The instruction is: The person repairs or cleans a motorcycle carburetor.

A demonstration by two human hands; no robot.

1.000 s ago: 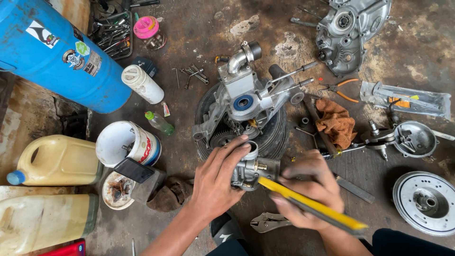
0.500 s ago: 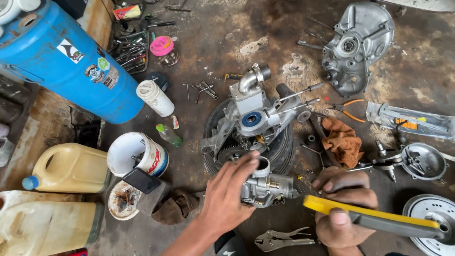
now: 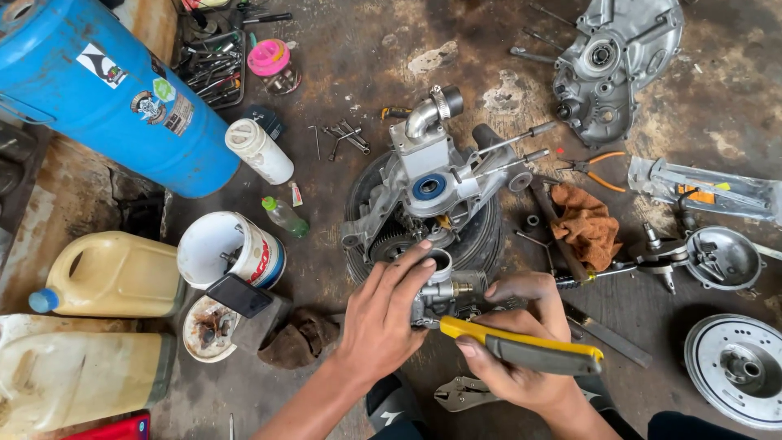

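Bare floor [image 3: 342, 269] lies open left of the left hand [image 3: 383, 318], between the white bucket [image 3: 228, 248] and the engine block on its tyre [image 3: 428, 195]. Ahead that block bars the way; locking pliers [image 3: 468, 393] lie just below the right hand [image 3: 521, 342].

- The stained, oily concrete floor [image 3: 366, 49] carries everything.
- At the centre, a grey metal engine casing [image 3: 428, 183] sits on a black rubber tyre [image 3: 481, 236].
- At 10 o'clock lies a big blue plastic drum [image 3: 106, 90]; beside it, a white plastic bottle [image 3: 259, 151].
- At 9 o'clock stand a yellowish plastic jerrycan [image 3: 114, 273] and a white paint tin [image 3: 228, 248].
- At 1 o'clock lies a grey cast engine cover [image 3: 611, 65].
- At 3 o'clock: a crumpled brown rag [image 3: 586, 224] and orange-handled pliers [image 3: 599, 167].
- At 4 o'clock, a round silver drum [image 3: 737, 367], possibly a brake part.
- At 6 o'clock lie steel locking pliers [image 3: 464, 395].
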